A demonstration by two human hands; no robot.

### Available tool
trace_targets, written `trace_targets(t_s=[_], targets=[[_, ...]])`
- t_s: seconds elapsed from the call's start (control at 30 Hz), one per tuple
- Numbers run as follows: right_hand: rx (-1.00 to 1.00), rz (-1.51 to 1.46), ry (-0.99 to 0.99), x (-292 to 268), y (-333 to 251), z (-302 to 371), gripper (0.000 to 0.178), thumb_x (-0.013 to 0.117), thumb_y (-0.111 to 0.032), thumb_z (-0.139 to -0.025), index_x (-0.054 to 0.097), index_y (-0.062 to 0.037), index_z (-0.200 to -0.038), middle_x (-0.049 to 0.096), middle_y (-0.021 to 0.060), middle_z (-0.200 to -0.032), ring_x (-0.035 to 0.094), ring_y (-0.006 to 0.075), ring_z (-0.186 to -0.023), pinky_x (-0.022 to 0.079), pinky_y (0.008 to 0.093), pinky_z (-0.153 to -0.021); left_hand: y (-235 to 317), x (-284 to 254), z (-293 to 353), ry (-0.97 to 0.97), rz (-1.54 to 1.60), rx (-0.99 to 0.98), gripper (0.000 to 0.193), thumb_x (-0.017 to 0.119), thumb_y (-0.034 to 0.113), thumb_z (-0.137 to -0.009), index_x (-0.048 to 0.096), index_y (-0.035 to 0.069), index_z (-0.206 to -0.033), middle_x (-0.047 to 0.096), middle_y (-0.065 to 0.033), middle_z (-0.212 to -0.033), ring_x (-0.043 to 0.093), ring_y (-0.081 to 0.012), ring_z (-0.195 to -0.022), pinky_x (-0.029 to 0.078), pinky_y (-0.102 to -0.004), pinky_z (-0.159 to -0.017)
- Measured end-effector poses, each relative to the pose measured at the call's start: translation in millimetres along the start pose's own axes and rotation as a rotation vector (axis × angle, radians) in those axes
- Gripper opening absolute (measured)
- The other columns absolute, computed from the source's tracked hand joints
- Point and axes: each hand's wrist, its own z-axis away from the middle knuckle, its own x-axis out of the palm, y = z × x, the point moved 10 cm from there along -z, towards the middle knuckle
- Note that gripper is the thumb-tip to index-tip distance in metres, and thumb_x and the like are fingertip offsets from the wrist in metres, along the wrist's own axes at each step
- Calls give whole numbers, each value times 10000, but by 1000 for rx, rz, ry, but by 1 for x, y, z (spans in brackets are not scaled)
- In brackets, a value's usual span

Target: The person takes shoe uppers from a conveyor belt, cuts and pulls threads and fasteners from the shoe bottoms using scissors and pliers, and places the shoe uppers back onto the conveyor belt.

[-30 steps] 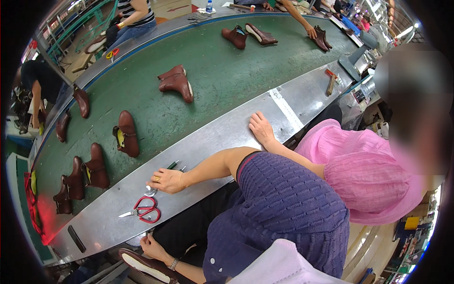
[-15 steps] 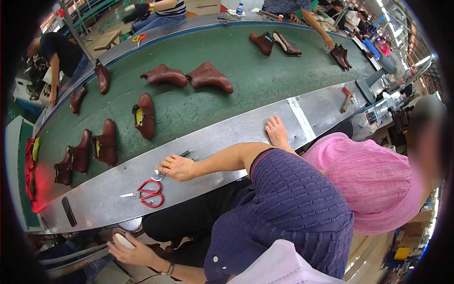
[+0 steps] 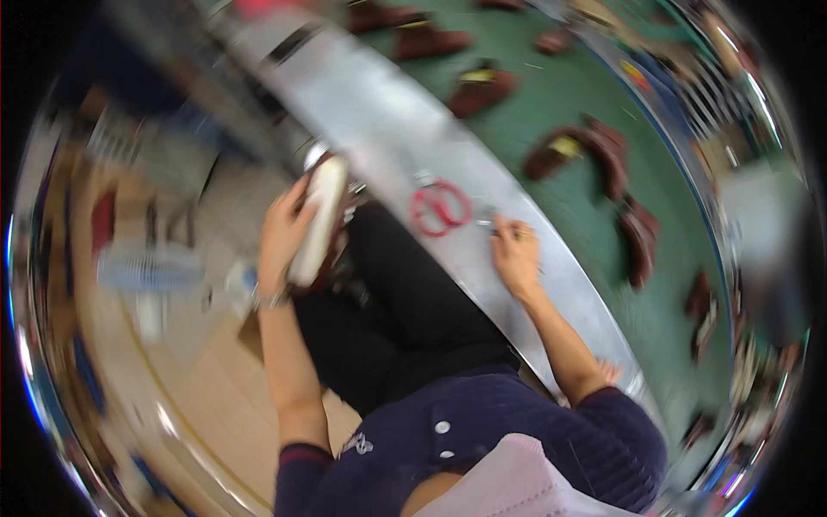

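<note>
My left hand (image 3: 282, 228) grips a brown boot (image 3: 320, 228) over my lap, its pale sole turned toward me and most of its upper hidden. My right hand (image 3: 517, 254) is at the metal bench top (image 3: 388, 121), fingers curled. A small shiny bit shows at its fingertips, too blurred to name. Close beside that hand lie red-handled scissors (image 3: 441, 207) on the bench, touched by neither hand.
Beyond the bench, several brown boots (image 3: 482, 90) lie on a green belt (image 3: 551, 95). A dark phone-like slab (image 3: 295, 43) rests at the bench's far end. Another person's fingers (image 3: 610, 372) show past my right forearm. A blue fan-like thing (image 3: 151, 267) stands at left.
The view has swung left and down toward my lap, blurring it. The boot in my left hand now shows its whole sole and sits higher over my lap. My right hand stays near the scissors.
</note>
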Motion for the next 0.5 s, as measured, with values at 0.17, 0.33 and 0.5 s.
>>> trace_targets(t_s=[0.17, 0.33, 0.5], targets=[[299, -640, -221, 38, 36, -12, 330, 521, -210, -886, 533, -49, -1174, 582, 76, -859, 555, 190, -761, 433, 301, -683, 16, -2, 19, 246, -421, 74, 236, 494, 216, -897, 559, 1, -970, 608, -189, -780, 598, -342, -737, 460, -424, -651], [434, -1042, -690, 2, -54, -28, 530, 597, -171, -854, 397, -58, -1332, 583, 1, -807, 539, 88, -726, 399, 206, -665, 17, 8, 28, 283, -413, 14, 253, 465, 221, -908, 497, 3, -783, 591, -200, -684, 578, -363, -624, 444, -444, -544], [116, -939, -1176, -7, -148, -33, 530, 542, -112, -874, 328, -66, -1357, 640, 34, -948, 573, 102, -841, 415, 242, -757, 7, 14, 23, 304, -246, -9, 325, 525, 294, -868, 605, -15, -811, 605, -198, -677, 593, -338, -612, 459, -429, -604]])
